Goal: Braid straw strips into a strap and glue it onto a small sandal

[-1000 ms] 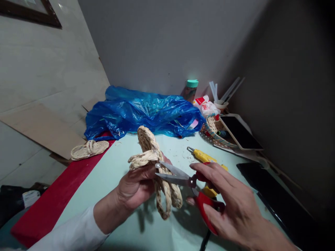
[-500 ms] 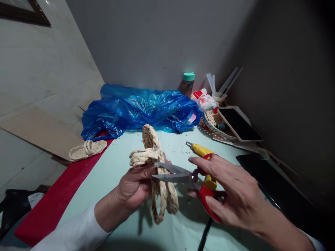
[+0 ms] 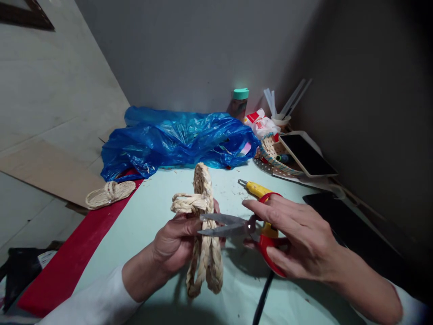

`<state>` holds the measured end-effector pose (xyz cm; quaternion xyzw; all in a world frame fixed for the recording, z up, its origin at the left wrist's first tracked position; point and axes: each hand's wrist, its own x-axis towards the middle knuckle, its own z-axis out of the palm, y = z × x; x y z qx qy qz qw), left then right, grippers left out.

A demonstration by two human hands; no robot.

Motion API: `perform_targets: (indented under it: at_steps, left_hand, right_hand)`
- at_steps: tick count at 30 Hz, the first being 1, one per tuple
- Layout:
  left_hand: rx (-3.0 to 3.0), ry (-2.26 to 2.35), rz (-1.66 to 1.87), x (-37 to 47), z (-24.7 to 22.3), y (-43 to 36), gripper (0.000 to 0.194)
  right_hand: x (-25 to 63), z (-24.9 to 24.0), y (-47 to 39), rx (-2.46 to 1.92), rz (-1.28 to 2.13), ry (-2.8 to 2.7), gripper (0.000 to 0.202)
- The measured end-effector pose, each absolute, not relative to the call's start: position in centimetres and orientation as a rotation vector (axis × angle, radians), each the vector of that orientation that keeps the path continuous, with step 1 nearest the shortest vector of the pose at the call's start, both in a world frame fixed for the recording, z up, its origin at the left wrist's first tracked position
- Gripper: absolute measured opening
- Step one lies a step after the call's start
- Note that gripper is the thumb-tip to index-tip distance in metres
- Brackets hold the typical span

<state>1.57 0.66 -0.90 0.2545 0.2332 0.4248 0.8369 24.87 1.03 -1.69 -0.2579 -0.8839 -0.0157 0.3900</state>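
My left hand (image 3: 176, 241) grips a small braided straw sandal (image 3: 203, 266), held on edge above the table with its strap loop pointing left. My right hand (image 3: 301, 243) has its fingers through the red handles of a pair of scissors (image 3: 230, 225). The blades stand slightly apart and lie across the sandal's side, their tips close to my left thumb. Whether they touch the straw I cannot tell. Behind the scissors a yellow glue gun (image 3: 256, 188) lies on the table, partly hidden by my right hand.
A matching straw sandal (image 3: 110, 194) lies at the left on a red strip (image 3: 81, 243). Blue plastic bags (image 3: 179, 140) spread along the back. At the right are a woven basket (image 3: 270, 146), a tablet (image 3: 307, 154) and a black flat object (image 3: 341, 221). A jar (image 3: 239, 104) stands by the wall.
The sandal has turned a little in my left hand, its lower end swinging left and its top right. The scissors stay across it with blades still slightly apart. The view has shifted slightly.
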Motion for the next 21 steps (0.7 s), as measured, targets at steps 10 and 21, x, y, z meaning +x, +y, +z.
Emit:
perform_targets:
  at_steps: [10,21]
  left_hand:
    - [0.476,0.500,0.890,1.8,-1.1,0.3,0.030]
    - [0.489,0.556,0.926,1.8,-1.4,-0.1,0.027]
  right_hand:
    - [24.7,-2.1,1.3,-0.575,-0.088,-2.250,0.037]
    - [24.3,-3.0,1.1,-0.562,-0.069,-2.236,0.035]
